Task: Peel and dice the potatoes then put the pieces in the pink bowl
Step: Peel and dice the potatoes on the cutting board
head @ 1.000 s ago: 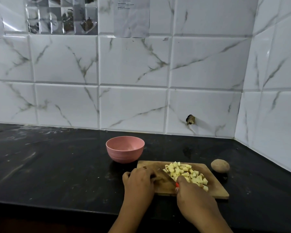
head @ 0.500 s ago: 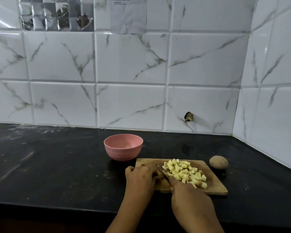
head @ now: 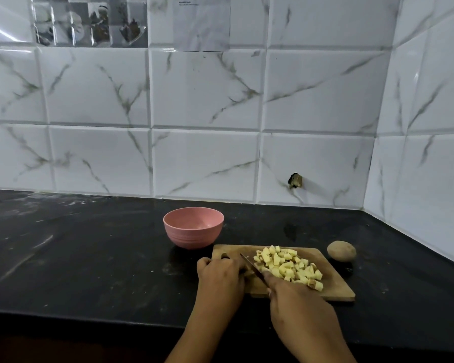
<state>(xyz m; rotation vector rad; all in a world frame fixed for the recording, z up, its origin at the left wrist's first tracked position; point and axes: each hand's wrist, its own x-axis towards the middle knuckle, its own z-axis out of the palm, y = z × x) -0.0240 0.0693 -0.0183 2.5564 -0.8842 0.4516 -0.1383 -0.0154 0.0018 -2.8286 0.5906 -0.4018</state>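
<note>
My right hand (head: 296,305) grips the knife (head: 252,265). My fingers are curled round the handle and hide it completely, so only the thin dark blade shows. The blade points away from me and to the left, with its tip over the wooden cutting board (head: 336,286).

My left hand (head: 219,275) lies on the left end of the board, just beside the blade, with its fingers curled under. It perhaps holds a small piece there, but I cannot tell, because the hand covers that place.

The potato pieces (head: 288,265) are small pale yellow cubes. They lie in a loose heap on the middle of the flat rectangular board, to the right of the blade. A few of them show brown skin.

The pink bowl (head: 193,227) is round and matte, with fine ridges low on its outer wall. It stands on the black, dusty worktop (head: 89,258), just behind the left corner of the board.

One whole potato (head: 341,249), oval with its brown skin on, rests on the worktop near the far right corner of the board. Behind everything rise glossy white tiles (head: 205,153) with grey marble veins.
</note>
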